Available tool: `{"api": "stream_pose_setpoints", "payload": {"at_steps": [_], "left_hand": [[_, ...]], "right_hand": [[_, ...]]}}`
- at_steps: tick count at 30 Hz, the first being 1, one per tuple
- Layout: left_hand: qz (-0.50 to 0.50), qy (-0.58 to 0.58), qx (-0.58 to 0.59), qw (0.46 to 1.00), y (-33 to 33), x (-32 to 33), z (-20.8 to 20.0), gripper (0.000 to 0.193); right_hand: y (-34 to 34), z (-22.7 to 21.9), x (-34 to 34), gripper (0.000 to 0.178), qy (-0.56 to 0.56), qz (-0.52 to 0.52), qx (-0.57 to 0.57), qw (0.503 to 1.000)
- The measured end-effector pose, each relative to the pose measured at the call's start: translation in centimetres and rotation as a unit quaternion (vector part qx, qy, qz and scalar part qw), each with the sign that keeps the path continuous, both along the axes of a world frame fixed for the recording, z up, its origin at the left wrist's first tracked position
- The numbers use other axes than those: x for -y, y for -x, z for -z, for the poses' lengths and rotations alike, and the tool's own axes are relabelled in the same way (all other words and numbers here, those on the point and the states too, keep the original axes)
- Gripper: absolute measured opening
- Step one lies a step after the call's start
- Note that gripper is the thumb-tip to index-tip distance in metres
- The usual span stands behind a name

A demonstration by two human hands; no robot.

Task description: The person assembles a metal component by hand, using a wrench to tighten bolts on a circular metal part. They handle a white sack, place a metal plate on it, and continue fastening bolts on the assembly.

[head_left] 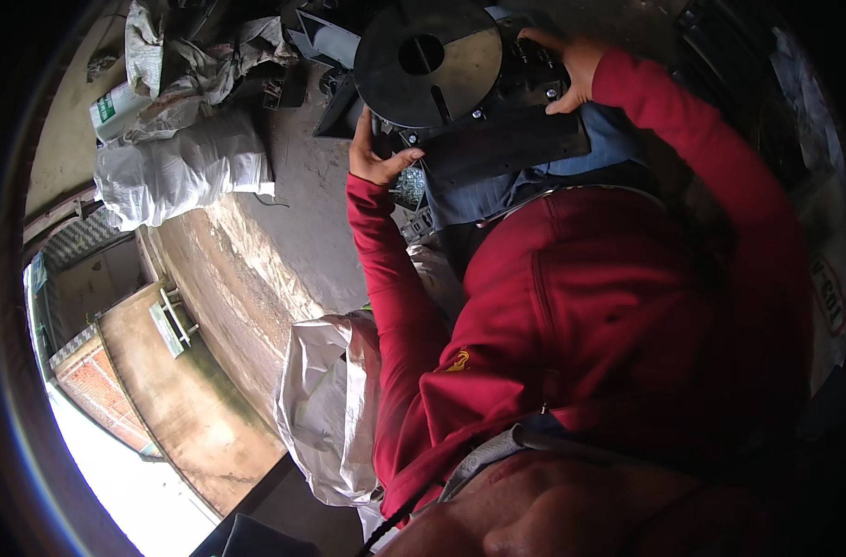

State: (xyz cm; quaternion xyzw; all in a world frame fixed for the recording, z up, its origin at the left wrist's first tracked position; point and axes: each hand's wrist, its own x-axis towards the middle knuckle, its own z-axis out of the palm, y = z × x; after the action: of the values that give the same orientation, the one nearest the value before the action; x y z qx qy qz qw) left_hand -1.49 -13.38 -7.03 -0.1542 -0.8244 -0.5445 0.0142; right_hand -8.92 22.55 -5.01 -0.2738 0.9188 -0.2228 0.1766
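Observation:
A black flat panel (525,148) with several shiny bolts lies across my lap over blue trousers. On its far side sits a round dark disc (378,67) with a hole in its middle and a narrow slot. My left hand (378,160) grips the panel's left end, thumb on top near a bolt, its other fingers beside the disc's rim. My right hand (576,72) holds the right end, thumb and fingers apart around the corner. The undersides of the panel and disc are hidden, as are some fingertips.
White woven sacks (186,172) lie on the floor at the far left. An open white sack (325,408) stands beside my left arm. Metal parts (335,45) are heaped beyond the disc. Dark stacked objects (738,46) are at the far right. Daylight enters from the left.

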Motion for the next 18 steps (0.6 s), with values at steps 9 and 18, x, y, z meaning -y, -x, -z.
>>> {"api": "stream_pose_setpoints", "payload": {"at_steps": [9,18], "left_hand": [[0.094,0.045,0.022,0.994,1.7,0.9,1.5,0.096],[0.081,0.092,-0.062,0.991,2.6,1.4,3.3,0.103]], "right_hand": [[0.0,0.9,-0.4,0.116,-0.024,-0.027,-0.032,0.999],[0.4,0.4,-0.3,0.111,-0.065,-0.023,-0.059,0.996]]}}
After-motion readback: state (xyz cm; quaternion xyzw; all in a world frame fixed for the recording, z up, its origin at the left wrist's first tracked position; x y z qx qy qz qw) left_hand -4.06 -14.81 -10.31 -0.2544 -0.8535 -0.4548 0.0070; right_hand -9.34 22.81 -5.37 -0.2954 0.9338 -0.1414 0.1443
